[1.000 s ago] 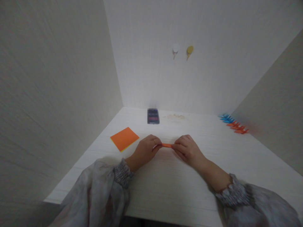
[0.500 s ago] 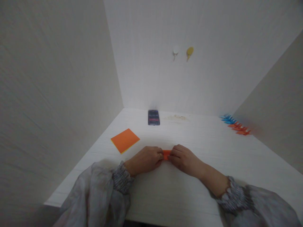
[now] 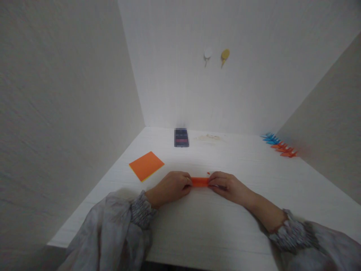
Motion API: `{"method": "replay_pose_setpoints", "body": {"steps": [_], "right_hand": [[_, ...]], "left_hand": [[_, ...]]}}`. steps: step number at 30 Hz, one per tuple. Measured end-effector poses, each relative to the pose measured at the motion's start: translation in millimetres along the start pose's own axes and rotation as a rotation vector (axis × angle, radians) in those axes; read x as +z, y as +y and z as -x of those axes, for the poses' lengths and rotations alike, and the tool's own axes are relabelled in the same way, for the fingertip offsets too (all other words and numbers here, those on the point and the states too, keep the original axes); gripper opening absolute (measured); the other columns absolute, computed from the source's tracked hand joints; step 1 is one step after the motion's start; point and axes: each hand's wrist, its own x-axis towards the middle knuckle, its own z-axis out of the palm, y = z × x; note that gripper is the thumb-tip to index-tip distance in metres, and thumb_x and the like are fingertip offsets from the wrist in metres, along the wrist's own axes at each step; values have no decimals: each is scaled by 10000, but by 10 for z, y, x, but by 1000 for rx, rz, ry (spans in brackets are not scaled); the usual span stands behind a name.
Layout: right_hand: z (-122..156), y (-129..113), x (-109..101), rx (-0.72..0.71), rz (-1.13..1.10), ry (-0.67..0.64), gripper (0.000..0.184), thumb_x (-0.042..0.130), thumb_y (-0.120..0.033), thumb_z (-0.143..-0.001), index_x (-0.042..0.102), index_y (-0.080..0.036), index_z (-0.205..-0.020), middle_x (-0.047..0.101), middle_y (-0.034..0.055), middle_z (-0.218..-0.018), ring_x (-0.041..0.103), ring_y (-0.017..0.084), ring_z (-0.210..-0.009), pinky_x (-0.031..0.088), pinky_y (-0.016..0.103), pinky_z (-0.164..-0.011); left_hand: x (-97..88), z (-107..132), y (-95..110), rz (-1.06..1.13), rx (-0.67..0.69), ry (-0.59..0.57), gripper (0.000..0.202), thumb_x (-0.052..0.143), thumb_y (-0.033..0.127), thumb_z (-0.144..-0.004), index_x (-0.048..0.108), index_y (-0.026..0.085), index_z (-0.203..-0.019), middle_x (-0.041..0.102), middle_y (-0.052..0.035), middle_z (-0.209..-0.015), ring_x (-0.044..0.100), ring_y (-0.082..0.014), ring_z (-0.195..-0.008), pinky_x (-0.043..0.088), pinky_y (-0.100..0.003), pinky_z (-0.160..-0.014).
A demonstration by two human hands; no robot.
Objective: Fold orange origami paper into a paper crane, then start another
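Stretched between my two hands is a narrow folded piece of orange paper point(image 3: 200, 182), low over the white table. Its left end is pinched by my left hand point(image 3: 175, 186), which has a ring on one finger. Closed on the right end is my right hand point(image 3: 229, 185). A small orange point of paper point(image 3: 208, 173) shows just above the strip beside the right fingers. Fingers hide both ends of the strip. To the left of my left hand lies a flat orange stack of square paper point(image 3: 146, 166) with a yellow edge.
A dark, blurred-out box point(image 3: 181, 137) sits at the back of the white table point(image 3: 208, 229). Folded blue paper pieces point(image 3: 271, 138) and orange ones point(image 3: 284, 149) line up by the right wall. Two hooks, white point(image 3: 208, 54) and yellow point(image 3: 225, 54), hang on the back wall.
My right hand has slid right, away from my left, so more of the orange strip shows between them. The small orange point has come into view. The whole view has shifted slightly.
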Motion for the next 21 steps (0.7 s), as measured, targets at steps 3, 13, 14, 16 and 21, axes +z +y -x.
{"method": "replay_pose_setpoints", "body": {"steps": [3,13,14,16,21], "right_hand": [[2,-10,-17,37,-38,-9,188,448,-221,-836,630,-176,-835,600,67,-845,567,146,-806,466,314,-814],[-1,-14,-12,80,-86,-29,184,458,-239,-832,632,-178,-837,590,62,-858,558,152,-857,461,315,-807],[-2,-15,-14,80,-91,-29,181,460,-237,-830,631,-178,-834,590,61,-855,557,152,-855,458,317,-810],[-7,-19,-18,79,-103,-29,179,458,-235,-830,629,-179,-825,592,59,-847,557,151,-847,455,322,-814],[-10,-26,-23,82,-133,-31,188,448,-238,-839,624,-179,-812,591,51,-825,557,139,-806,448,329,-828]], "left_hand": [[0,10,-11,20,-8,-1,191,445,167,-785,635,159,-805,622,-33,-852,570,-128,-752,414,-222,-699],[-14,25,-26,41,-18,-9,206,437,194,-795,642,169,-795,617,-25,-836,565,-125,-733,416,-222,-687],[-16,26,-25,39,-20,-11,207,437,195,-794,642,170,-798,618,-25,-838,565,-125,-736,416,-222,-688],[-19,28,-25,41,-21,-13,210,436,196,-792,644,173,-804,620,-25,-845,567,-128,-744,416,-223,-695],[-34,35,-22,60,-23,-12,228,421,212,-804,647,177,-803,619,-24,-834,565,-124,-735,413,-221,-688]]}}
